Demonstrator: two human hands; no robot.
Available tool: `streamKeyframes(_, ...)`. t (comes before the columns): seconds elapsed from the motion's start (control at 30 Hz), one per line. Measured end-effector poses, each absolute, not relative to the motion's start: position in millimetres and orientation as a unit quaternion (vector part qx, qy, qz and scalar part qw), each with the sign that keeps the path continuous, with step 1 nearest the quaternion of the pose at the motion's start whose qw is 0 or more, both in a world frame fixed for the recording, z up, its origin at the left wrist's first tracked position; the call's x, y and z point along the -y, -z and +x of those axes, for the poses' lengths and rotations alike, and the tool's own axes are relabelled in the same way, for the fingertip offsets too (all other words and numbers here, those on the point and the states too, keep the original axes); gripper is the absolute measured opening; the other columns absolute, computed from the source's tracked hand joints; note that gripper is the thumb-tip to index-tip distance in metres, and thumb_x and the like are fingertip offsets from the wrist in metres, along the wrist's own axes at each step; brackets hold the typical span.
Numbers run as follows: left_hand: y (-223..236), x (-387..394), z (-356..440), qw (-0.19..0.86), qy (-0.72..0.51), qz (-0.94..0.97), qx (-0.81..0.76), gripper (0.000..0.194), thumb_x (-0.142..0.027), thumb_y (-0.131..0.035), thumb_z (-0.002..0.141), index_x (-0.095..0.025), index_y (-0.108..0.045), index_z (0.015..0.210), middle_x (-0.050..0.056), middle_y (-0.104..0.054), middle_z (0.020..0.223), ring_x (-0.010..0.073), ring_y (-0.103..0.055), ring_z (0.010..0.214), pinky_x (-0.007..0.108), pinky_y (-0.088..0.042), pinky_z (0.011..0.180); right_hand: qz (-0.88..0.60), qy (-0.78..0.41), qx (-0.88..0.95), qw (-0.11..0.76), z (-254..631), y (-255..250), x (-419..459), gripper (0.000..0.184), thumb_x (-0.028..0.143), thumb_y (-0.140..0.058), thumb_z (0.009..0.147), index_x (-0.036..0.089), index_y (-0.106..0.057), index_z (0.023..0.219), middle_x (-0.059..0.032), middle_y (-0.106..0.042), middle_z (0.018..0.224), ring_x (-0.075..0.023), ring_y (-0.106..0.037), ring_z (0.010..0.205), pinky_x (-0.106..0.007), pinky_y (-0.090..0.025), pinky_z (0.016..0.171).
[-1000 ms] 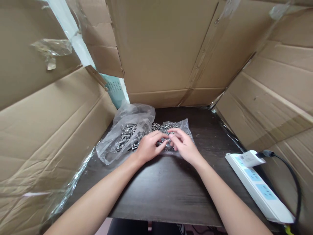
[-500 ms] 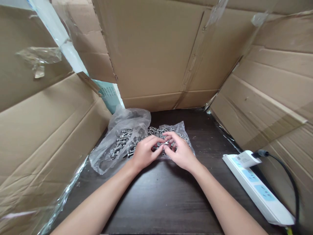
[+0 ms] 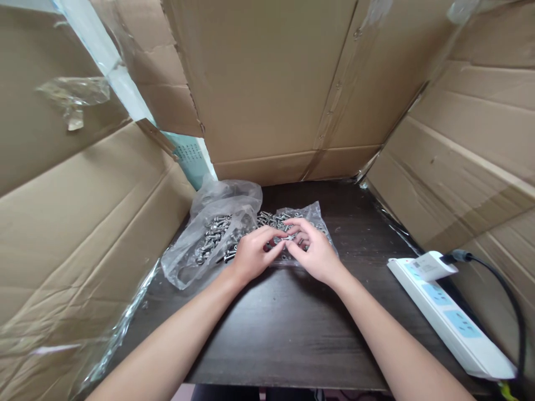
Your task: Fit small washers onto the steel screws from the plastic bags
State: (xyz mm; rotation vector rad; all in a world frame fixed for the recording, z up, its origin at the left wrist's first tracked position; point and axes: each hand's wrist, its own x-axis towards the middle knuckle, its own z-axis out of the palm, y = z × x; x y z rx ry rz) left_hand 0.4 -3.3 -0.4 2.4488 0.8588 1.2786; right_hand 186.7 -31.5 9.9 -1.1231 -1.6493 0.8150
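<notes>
A small metal bolt (image 3: 288,238) is held level between the fingertips of both hands, above the near part of the bags. My left hand (image 3: 256,252) pinches its left end with thumb and index finger. My right hand (image 3: 316,253) has its thumb and fingers closed around the other end; what sits on that end is too small to make out. Behind and left of the hands, many loose bolts (image 3: 214,236) lie on a clear plastic bag (image 3: 178,264). More metal pieces rest on a second clear bag (image 3: 311,210), partly hidden by my right hand.
Cardboard walls (image 3: 267,83) enclose the dark table (image 3: 267,328) at the back and both sides. On the right lies a white power strip (image 3: 476,345) with a white plug adapter (image 3: 432,266) and a black cable (image 3: 501,281).
The view has shifted slightly, bringing the table's front edge into sight. Both hands keep the bolt between their fingertips, with only small finger movements.
</notes>
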Motion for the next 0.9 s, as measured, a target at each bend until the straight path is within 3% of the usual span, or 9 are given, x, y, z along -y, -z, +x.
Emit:
streamKeyframes(0.17, 0.7, 3.1, 0.8, 0.122, -0.437, 0.839, -0.301, 0.012, -0.021, -0.065, 0.098, -0.018, -0.074, 0.105, 0.006, -0.075, 0.095, 0.0155, -0.068, 0.079, 0.024, -0.054, 0.067, -0.465, -0.308, 0.686, 0.467, 187.2, -9.9, 32.5, 0.043, 0.023, -0.062, 0.082, 0.02, -0.061, 0.124, -0.0061, -0.068, 0.105, -0.011, -0.058, 0.062, -0.027, -0.05, 0.062)
streamKeyframes(0.33, -1.3, 3.6, 0.9, 0.123, -0.44, 0.835, -0.308, 0.011, -0.021, -0.064, 0.099, -0.018, -0.073, 0.105, 0.005, -0.074, 0.092, 0.0146, -0.066, 0.075, 0.025, -0.054, 0.067, -0.501, -0.283, 0.67, 0.47, 189.2, -14.2, 33.0, 0.024, 0.035, -0.052, 0.096, 0.02, -0.067, 0.108, -0.0003, -0.062, 0.069, -0.016, -0.058, 0.061, -0.029, -0.046, 0.06)
streamKeyframes(0.5, -1.5, 4.4, 2.1, 0.13, -0.439, 0.839, -0.295, 0.012, -0.022, -0.063, 0.1, -0.017, -0.073, 0.106, 0.005, -0.075, 0.095, 0.0143, -0.067, 0.077, 0.024, -0.053, 0.068, -0.469, -0.295, 0.673, 0.49, 190.4, -13.9, 32.2, 0.034, 0.031, -0.064, 0.087, 0.02, -0.064, 0.119, -0.0069, -0.07, 0.099, -0.0185, -0.065, 0.076, -0.029, -0.05, 0.061)
streamKeyframes(0.63, -0.4, 3.8, 2.2, 0.13, -0.435, 0.839, -0.298, 0.012, -0.022, -0.064, 0.1, -0.018, -0.073, 0.106, 0.005, -0.074, 0.093, 0.0148, -0.067, 0.077, 0.024, -0.053, 0.068, -0.492, -0.304, 0.664, 0.473, 190.8, -11.7, 31.6, 0.027, 0.038, -0.051, 0.098, 0.02, -0.066, 0.109, 0.0005, -0.061, 0.068, -0.0157, -0.057, 0.059, -0.029, -0.046, 0.06)
streamKeyframes(0.8, 1.4, 2.6, 1.8, 0.134, -0.44, 0.836, -0.299, 0.012, -0.022, -0.064, 0.1, -0.018, -0.073, 0.106, 0.006, -0.075, 0.097, 0.0149, -0.069, 0.08, 0.024, -0.054, 0.068, -0.468, -0.306, 0.683, 0.47, 190.1, -12.3, 32.2, 0.039, 0.034, -0.061, 0.09, 0.02, -0.06, 0.127, -0.0062, -0.069, 0.101, -0.0169, -0.065, 0.074, -0.028, -0.05, 0.063)
streamKeyframes(0.9, 2.2, 2.7, 2.2, 0.137, -0.44, 0.837, -0.296, 0.012, -0.022, -0.065, 0.099, -0.018, -0.073, 0.106, 0.005, -0.075, 0.097, 0.0148, -0.069, 0.081, 0.023, -0.054, 0.068, -0.491, -0.289, 0.686, 0.453, 189.8, -13.2, 32.8, 0.029, 0.037, -0.053, 0.096, 0.02, -0.064, 0.117, -0.0001, -0.063, 0.073, -0.0158, -0.058, 0.061, -0.029, -0.046, 0.06)
